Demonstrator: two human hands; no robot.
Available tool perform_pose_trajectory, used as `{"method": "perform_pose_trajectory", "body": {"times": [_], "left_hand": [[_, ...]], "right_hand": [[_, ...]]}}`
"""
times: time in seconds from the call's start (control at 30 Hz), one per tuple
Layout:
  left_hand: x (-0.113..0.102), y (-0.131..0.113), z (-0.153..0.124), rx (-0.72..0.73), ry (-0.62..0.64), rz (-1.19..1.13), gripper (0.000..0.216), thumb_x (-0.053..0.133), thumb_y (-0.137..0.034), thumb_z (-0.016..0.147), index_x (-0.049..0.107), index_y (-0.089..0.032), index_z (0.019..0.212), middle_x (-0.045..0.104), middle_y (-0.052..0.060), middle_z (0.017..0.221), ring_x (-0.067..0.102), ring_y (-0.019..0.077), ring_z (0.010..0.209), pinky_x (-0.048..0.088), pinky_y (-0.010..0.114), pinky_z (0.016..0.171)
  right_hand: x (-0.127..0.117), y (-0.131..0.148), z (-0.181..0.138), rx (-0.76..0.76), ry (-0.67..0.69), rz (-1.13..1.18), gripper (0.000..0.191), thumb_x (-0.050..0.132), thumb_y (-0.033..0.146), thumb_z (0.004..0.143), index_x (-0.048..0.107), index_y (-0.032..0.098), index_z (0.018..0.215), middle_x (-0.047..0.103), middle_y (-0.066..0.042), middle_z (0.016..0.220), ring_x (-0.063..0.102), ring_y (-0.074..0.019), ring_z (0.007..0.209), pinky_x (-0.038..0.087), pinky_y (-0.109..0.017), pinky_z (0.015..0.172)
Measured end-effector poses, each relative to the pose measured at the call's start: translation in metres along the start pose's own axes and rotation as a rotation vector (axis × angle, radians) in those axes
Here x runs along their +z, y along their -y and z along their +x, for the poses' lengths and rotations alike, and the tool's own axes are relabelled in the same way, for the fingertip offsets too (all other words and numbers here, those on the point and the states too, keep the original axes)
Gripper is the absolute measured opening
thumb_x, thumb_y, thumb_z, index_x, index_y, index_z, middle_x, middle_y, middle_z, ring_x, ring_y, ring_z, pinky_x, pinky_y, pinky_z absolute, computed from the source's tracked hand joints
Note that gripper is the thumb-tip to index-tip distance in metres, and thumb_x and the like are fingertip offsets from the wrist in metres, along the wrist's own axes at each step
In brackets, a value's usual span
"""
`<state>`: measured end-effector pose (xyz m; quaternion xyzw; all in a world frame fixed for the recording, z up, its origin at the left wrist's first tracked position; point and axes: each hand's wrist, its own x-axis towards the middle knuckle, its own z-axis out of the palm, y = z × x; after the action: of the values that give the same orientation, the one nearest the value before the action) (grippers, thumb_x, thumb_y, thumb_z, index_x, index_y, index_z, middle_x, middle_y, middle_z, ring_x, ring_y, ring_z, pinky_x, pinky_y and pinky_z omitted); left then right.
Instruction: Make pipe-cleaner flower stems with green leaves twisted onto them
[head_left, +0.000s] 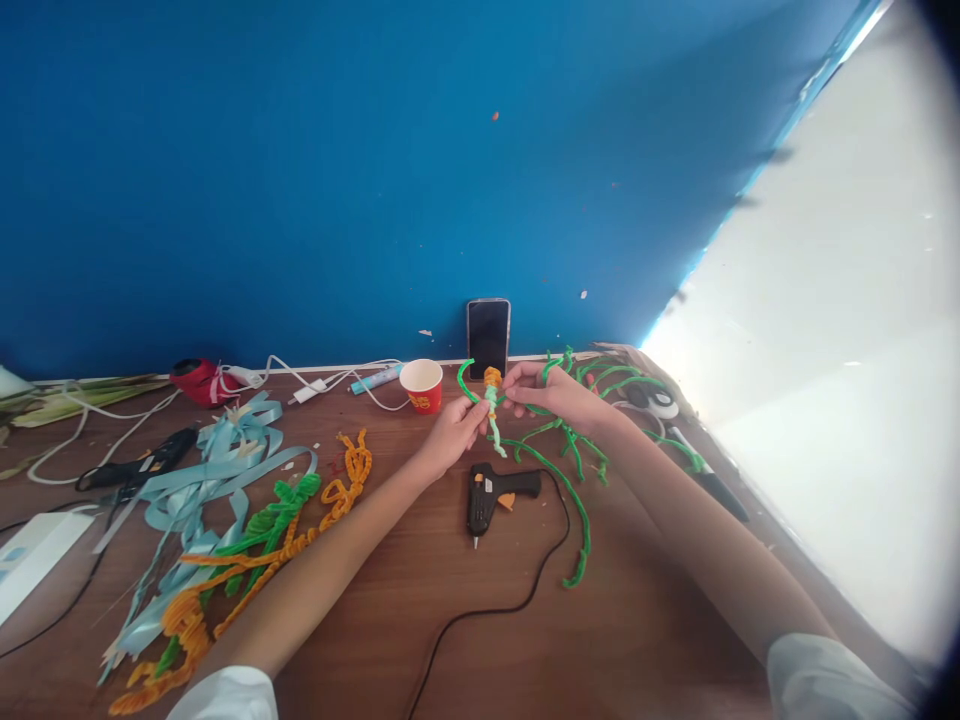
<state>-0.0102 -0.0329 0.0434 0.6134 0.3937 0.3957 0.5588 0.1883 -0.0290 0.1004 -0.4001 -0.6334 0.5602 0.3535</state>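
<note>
My left hand (454,437) pinches a small pipe-cleaner figure (492,397), its top orange and its lower part pale green, held upright above the table. A bright green pipe cleaner (466,381) curves out to the left of it. My right hand (551,392) is closed at the right side of the figure, thumb and fingers together on a green strand by it; the fingertips partly hide what they grip. Just below both hands, a black glue gun (495,492) with an orange trigger lies on the wooden table, its nozzle toward me.
Green pipe cleaners (581,520) spread to the right. Left lie light blue ribbon (195,470), orange pipe cleaners (352,475) and another black glue gun (150,462). A red paper cup (422,388) and a phone (488,335) stand near the blue wall. The glue gun's cord (491,610) crosses the front.
</note>
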Motion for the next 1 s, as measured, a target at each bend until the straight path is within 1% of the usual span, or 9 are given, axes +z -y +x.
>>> {"method": "perform_pose_trajectory", "body": {"times": [0.07, 0.17, 0.23, 0.3, 0.4, 0.53, 0.63, 0.83, 1.0], "left_hand": [[-0.001, 0.0, 0.0, 0.006, -0.006, -0.004, 0.036, 0.048, -0.052, 0.087, 0.046, -0.017, 0.079, 0.051, -0.004, 0.063, 0.037, 0.0029, 0.04, 0.024, 0.02, 0.04], [-0.003, 0.0, 0.002, 0.007, -0.028, -0.028, 0.036, 0.049, -0.052, 0.087, 0.048, -0.016, 0.081, 0.05, -0.005, 0.062, 0.036, 0.0025, 0.04, 0.022, 0.019, 0.04], [-0.005, 0.0, 0.003, 0.004, -0.059, -0.046, 0.037, 0.049, -0.053, 0.086, 0.048, -0.016, 0.08, 0.051, -0.005, 0.062, 0.036, 0.0022, 0.04, 0.023, 0.019, 0.04], [-0.004, 0.0, 0.004, 0.002, -0.087, -0.061, 0.038, 0.05, -0.053, 0.085, 0.049, -0.016, 0.08, 0.051, -0.005, 0.061, 0.036, 0.0021, 0.04, 0.023, 0.018, 0.041], [-0.001, 0.0, 0.003, -0.007, -0.095, -0.083, 0.038, 0.051, -0.053, 0.084, 0.05, -0.016, 0.081, 0.05, -0.005, 0.061, 0.036, 0.0021, 0.04, 0.023, 0.018, 0.04], [0.003, -0.003, -0.001, -0.01, -0.057, -0.072, 0.037, 0.051, -0.052, 0.085, 0.047, -0.016, 0.077, 0.048, -0.006, 0.058, 0.032, 0.0019, 0.039, 0.02, 0.018, 0.039], [0.005, -0.004, -0.004, 0.011, -0.024, -0.026, 0.038, 0.049, -0.053, 0.086, 0.046, -0.017, 0.076, 0.048, -0.006, 0.059, 0.033, 0.0026, 0.04, 0.022, 0.019, 0.04], [0.004, -0.002, -0.005, 0.022, 0.015, 0.054, 0.04, 0.046, -0.053, 0.088, 0.046, -0.016, 0.073, 0.049, -0.004, 0.059, 0.035, 0.0038, 0.043, 0.024, 0.02, 0.043], [0.002, -0.003, -0.004, 0.05, 0.01, 0.117, 0.038, 0.041, -0.051, 0.091, 0.047, -0.017, 0.077, 0.053, -0.003, 0.062, 0.039, 0.0054, 0.045, 0.029, 0.021, 0.046]], "right_hand": [[-0.002, 0.0, -0.001, 0.003, 0.043, 0.066, 0.03, 0.069, 0.033, 0.078, 0.058, 0.019, 0.102, 0.067, -0.006, 0.091, 0.062, -0.0134, 0.073, 0.045, -0.024, 0.06], [-0.004, 0.0, -0.002, -0.028, 0.157, 0.149, 0.05, 0.075, 0.026, 0.073, 0.053, 0.021, 0.118, 0.064, -0.008, 0.109, 0.062, -0.0161, 0.091, 0.049, -0.027, 0.072], [-0.003, 0.0, -0.001, -0.069, 0.22, 0.163, 0.06, 0.078, 0.022, 0.068, 0.052, 0.022, 0.122, 0.06, -0.009, 0.118, 0.059, -0.0172, 0.101, 0.05, -0.03, 0.081], [-0.001, 0.0, 0.0, -0.105, 0.248, 0.142, 0.063, 0.08, 0.022, 0.066, 0.052, 0.023, 0.122, 0.058, -0.009, 0.122, 0.058, -0.0176, 0.104, 0.05, -0.031, 0.084], [0.004, -0.002, 0.002, -0.158, 0.196, 0.062, 0.049, 0.076, 0.029, 0.072, 0.056, 0.021, 0.116, 0.063, -0.007, 0.112, 0.06, -0.0172, 0.098, 0.05, -0.034, 0.084], [0.008, -0.007, 0.005, -0.27, 0.002, -0.076, 0.031, 0.069, 0.038, 0.079, 0.063, 0.018, 0.102, 0.067, -0.004, 0.09, 0.063, -0.0163, 0.082, 0.051, -0.034, 0.08], [0.008, -0.01, 0.006, -0.284, -0.107, -0.181, 0.027, 0.061, 0.043, 0.084, 0.065, 0.017, 0.091, 0.065, -0.003, 0.079, 0.062, -0.0148, 0.073, 0.051, -0.03, 0.072], [0.009, -0.008, 0.007, -0.294, -0.149, -0.249, 0.032, 0.053, 0.046, 0.089, 0.064, 0.016, 0.086, 0.064, -0.002, 0.075, 0.061, -0.0125, 0.066, 0.05, -0.025, 0.064], [0.011, -0.009, 0.005, -0.288, -0.13, -0.293, 0.027, 0.055, 0.042, 0.088, 0.064, 0.017, 0.089, 0.065, -0.002, 0.081, 0.063, -0.0139, 0.071, 0.05, -0.027, 0.069]]}}
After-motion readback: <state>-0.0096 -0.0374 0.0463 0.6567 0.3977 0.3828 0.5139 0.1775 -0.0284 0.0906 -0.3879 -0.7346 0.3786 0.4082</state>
